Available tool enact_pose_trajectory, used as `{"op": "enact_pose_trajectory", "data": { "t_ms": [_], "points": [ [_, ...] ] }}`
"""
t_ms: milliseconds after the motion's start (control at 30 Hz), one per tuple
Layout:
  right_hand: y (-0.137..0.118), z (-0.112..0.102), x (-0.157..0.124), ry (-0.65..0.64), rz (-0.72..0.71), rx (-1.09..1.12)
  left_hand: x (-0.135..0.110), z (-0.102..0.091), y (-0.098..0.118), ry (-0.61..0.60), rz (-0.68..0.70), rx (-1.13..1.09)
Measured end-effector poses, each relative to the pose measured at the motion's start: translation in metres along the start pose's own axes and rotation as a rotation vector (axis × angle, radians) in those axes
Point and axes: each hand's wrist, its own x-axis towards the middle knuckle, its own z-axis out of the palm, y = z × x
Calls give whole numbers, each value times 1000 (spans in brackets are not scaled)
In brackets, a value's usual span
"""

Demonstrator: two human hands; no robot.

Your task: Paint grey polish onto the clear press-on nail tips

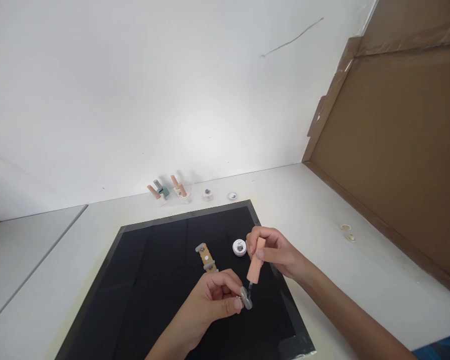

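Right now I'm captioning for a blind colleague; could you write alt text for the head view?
The right hand holds a peach-handled brush at a grey oval piece pinched in the left hand, above a black mat. A round white pot sits on the mat; small bottles are beyond its far edge.
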Motion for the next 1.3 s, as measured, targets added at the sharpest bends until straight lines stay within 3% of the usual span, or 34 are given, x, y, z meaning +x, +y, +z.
{"op": "enact_pose_trajectory", "data": {
  "t_ms": [500, 1300],
  "points": [
    [0, -6, 1, 213, 30, 79, -1, -4, 4, 41, 5, -24],
    [4, -7, 3, 195, -22, 172, 2, -4, 1, 164, -32, -167]
  ]
}}
